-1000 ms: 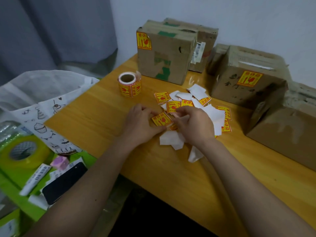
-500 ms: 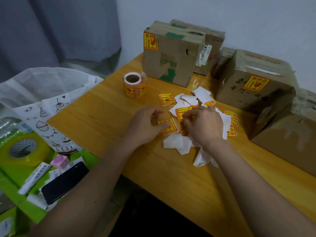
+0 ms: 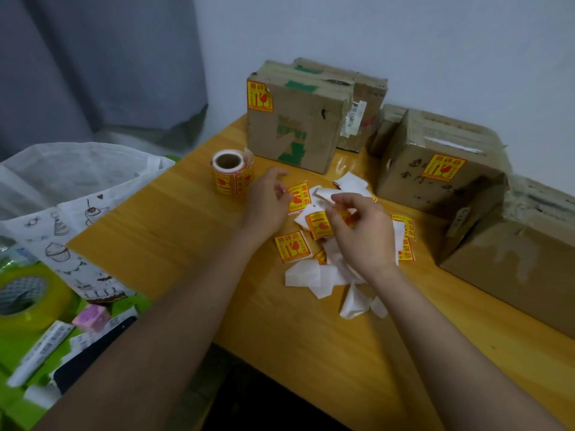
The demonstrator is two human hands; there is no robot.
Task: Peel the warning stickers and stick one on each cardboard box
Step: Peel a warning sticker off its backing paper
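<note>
Fingers [image 3: 342, 202] of the right hand [image 3: 361, 234] are curled around a yellow warning sticker [image 3: 348, 216], pinched above a pile of loose stickers [image 3: 292, 246] and white backing scraps [image 3: 303, 275]. A second sticker [image 3: 298, 197] appears pinched by the left hand [image 3: 267, 200], though this cannot be told surely. Both are raised over an orange wooden table [image 3: 161, 225], edged by cardboard boxes [image 3: 298, 129], a sticker roll [image 3: 231, 172] and a pale wall [image 3: 404, 35].

We see a pale blue-white wall [image 3: 404, 32] at twelve o'clock, a grey curtain [image 3: 102, 57] at ten, above the wooden worktop [image 3: 161, 219].
</note>
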